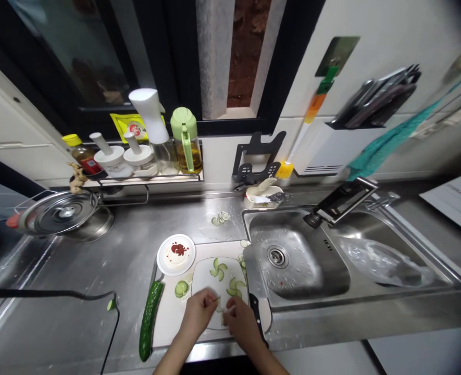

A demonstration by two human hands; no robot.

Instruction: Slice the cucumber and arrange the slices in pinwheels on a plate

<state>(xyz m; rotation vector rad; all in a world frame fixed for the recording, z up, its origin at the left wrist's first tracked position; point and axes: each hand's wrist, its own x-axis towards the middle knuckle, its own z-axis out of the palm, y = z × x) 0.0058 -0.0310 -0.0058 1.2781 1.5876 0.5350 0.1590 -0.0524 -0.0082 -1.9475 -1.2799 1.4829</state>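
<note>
My left hand is closed in a pinch on a thin cucumber slice over the near part of a white plate. Close beside it, my right hand has its fingers pressed together over the same plate; what they hold is pale and too small to make out. Cucumber slices fanned like petals lie on the plate, with a second fan near its right side. Under the plate is a pale cutting board. A small stack of cucumber slices sits left of the plate.
A whole cucumber lies along the board's left edge. Behind it stands a small white dish with red bits. A knife rests at the board's right, beside the sink. Loose slices lie on the wet counter behind.
</note>
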